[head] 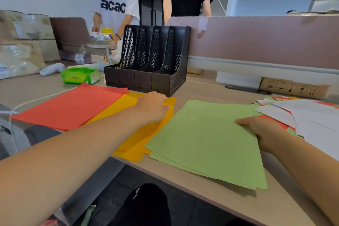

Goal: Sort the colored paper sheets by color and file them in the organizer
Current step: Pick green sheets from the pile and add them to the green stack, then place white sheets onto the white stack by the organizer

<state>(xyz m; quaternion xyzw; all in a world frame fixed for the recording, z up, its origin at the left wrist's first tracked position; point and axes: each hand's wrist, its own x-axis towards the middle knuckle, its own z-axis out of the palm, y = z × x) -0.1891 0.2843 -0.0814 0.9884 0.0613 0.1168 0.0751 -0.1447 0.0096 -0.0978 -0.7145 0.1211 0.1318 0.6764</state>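
Note:
Three sorted stacks of paper lie on the desk: red sheets at the left, orange sheets in the middle, green sheets at the right. My left hand rests on the far end of the orange stack with its fingers curled down onto the paper. My right hand holds the right edge of the green stack, thumb on top, fingers hidden beneath. The black slotted organizer stands just behind the orange stack, its slots showing no paper.
A mixed pile of white, red and green sheets lies at the far right. A green tissue pack sits left of the organizer. A pink partition runs behind the desk. Two people stand beyond it. Boxes fill the far left.

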